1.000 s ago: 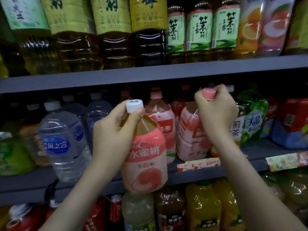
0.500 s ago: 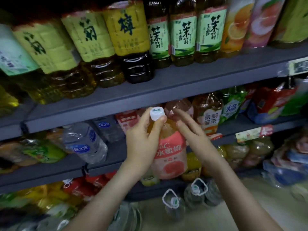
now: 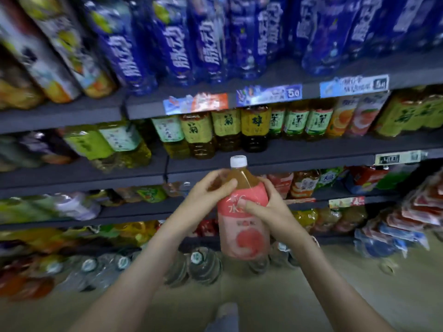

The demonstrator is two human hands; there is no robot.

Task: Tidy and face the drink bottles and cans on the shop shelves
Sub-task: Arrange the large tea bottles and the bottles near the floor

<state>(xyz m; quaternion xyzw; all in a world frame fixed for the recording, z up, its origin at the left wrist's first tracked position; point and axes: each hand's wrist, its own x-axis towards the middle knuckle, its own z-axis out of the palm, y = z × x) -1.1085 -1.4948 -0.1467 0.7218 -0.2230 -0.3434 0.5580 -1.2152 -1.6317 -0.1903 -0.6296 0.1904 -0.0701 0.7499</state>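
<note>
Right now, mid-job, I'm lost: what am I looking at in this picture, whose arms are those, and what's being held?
There is no machine here. A person works bare-handed, and the single camera sits on their head, looking forward and down. The left hand grips the shoulder of a drink bottle with a white cap. The right hand holds its pink label, thumb across the front. The bottle is upright in the air, in front of the dark shelves. Blue bottles fill the top shelf, tea bottles the next, and water bottles sit at floor level.
</note>
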